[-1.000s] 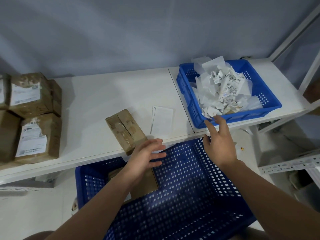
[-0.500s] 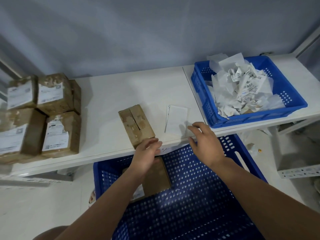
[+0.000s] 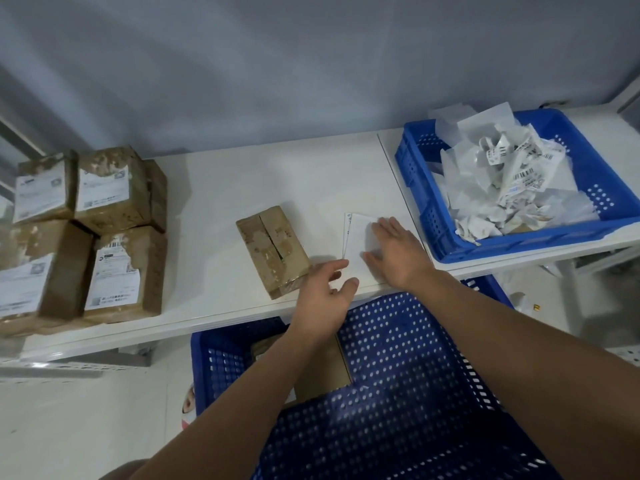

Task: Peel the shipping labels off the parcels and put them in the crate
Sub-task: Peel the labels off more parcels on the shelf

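A brown parcel [image 3: 273, 250] with no label on its top lies in the middle of the white shelf [image 3: 221, 188]. Just right of it lies a white label sheet [image 3: 356, 237]. My right hand [image 3: 398, 252] rests flat on that sheet with straight fingers. My left hand [image 3: 323, 296] hovers open at the shelf's front edge, between the parcel and the sheet, and holds nothing. A small blue crate [image 3: 588, 168] at the right of the shelf is heaped with crumpled peeled labels [image 3: 512, 181].
Several labelled brown parcels [image 3: 83, 230] are stacked at the left of the shelf. A large blue perforated crate [image 3: 398, 393] stands below the shelf in front of me, with a parcel [image 3: 322, 368] inside. A grey wall closes the back.
My right hand left the small crate's front edge, moved left and came down flat on the white sheet. My left hand rose from above the big crate to the shelf's front edge.
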